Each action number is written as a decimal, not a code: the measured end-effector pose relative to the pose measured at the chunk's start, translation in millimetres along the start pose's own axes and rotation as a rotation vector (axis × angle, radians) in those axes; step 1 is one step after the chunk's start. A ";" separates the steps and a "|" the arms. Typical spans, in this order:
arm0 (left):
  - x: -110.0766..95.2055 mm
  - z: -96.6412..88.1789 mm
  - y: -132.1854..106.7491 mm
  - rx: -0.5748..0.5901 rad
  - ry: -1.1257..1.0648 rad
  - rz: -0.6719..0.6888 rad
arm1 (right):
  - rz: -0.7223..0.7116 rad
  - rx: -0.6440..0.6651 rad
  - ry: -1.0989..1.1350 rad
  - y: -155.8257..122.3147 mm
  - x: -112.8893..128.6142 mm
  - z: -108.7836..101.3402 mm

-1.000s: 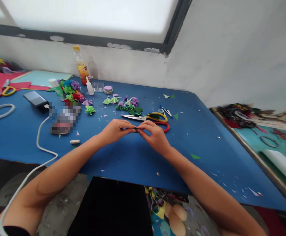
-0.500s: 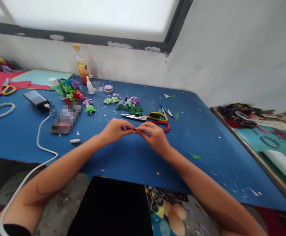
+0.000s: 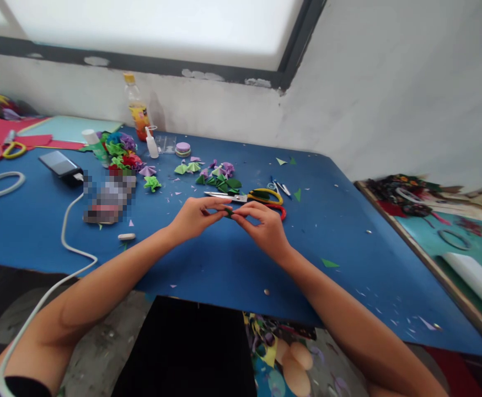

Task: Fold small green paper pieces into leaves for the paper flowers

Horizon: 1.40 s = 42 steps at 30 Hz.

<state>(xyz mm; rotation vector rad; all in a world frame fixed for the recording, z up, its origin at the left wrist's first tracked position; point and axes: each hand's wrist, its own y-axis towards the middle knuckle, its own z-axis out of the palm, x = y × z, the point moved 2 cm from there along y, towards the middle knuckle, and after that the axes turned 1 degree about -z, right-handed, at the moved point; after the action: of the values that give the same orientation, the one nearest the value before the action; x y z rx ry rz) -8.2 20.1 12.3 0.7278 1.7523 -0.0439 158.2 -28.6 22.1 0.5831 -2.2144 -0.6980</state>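
Note:
My left hand (image 3: 193,218) and my right hand (image 3: 261,226) meet fingertip to fingertip just above the blue table (image 3: 208,259). Both pinch a small dark green piece of folded paper (image 3: 228,212) between thumbs and fingers. Right behind the hands lie scissors with yellow and red handles (image 3: 253,198), blades pointing left. Beyond them sits a cluster of folded green and purple paper pieces (image 3: 218,179).
A pile of coloured paper flowers (image 3: 119,151), a small glue bottle (image 3: 151,144), an orange drink bottle (image 3: 135,110) and a phone (image 3: 59,164) with a white cable (image 3: 65,231) are at the back left. Paper scraps dot the table. A second work board (image 3: 451,242) stands on the right.
The hands have lifted slightly and turned the green piece between the fingertips; more of it shows now. Nothing else has moved.

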 end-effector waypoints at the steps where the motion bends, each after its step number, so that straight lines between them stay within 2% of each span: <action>1: 0.4 0.1 0.0 -0.002 -0.017 -0.008 | 0.002 0.004 0.003 -0.4 0.1 0.5; 8: 0.6 -1.0 0.2 -0.014 -0.080 -0.039 | 0.000 0.024 -0.028 -2.8 2.3 2.2; 20: -4.1 -0.5 -0.4 -0.036 0.049 0.029 | 0.033 0.055 0.030 -2.4 2.2 3.3; 26: -3.9 0.8 -2.0 0.008 -0.045 0.005 | 0.032 0.051 0.060 -1.7 5.2 2.1; 30: 0.2 4.5 -2.7 -0.013 -0.101 0.051 | 0.050 0.036 0.062 -1.3 6.0 1.7; 35: 5.7 8.1 -2.1 -0.047 -0.178 -0.004 | 0.055 0.007 0.038 -2.0 7.1 2.1; 42: 0.0 6.6 -2.9 -0.059 -0.045 0.071 | 0.057 0.028 0.003 -2.3 7.2 3.3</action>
<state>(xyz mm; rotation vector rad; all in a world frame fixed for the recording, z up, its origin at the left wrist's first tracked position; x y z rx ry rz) -3.9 15.1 9.2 0.7399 1.6773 0.0388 151.5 -33.5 22.4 0.5328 -2.2318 -0.6379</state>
